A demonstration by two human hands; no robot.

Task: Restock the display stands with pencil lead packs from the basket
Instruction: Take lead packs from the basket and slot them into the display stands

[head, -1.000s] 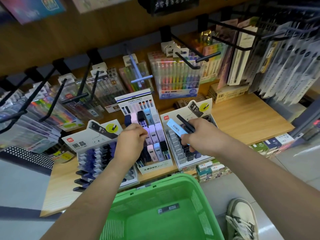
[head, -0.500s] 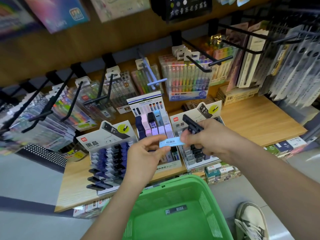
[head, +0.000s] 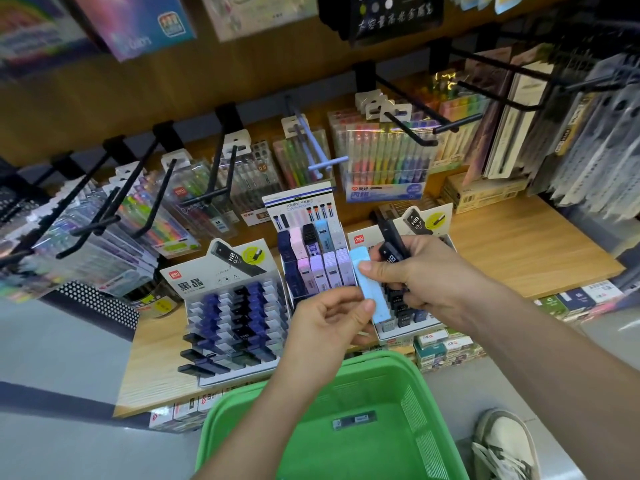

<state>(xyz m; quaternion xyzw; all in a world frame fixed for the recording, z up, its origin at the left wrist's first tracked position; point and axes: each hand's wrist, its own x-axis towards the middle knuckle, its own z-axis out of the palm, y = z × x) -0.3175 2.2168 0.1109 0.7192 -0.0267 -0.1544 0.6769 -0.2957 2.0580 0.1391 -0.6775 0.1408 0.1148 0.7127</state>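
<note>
Frame centre: my left hand [head: 329,322] pinches blue pack [head: 375,296] lower end; my right hand [head: 427,271] thumbs its top, gripping black packs [head: 391,237].

We had bare shelf [head: 526,251] open to the right of the right stand [head: 436,220]. The left stand [head: 235,320] lay unobstructed in front. Black hooks [head: 204,196] jutted forward above and behind the stands. Our left hand [head: 332,320] and right hand [head: 426,275], sharing the blue pack [head: 372,289], with black packs [head: 393,237] sticking up, blocked the middle stand [head: 311,258] and the right one. The green basket [head: 426,403] stood just below the shelf edge.
</note>
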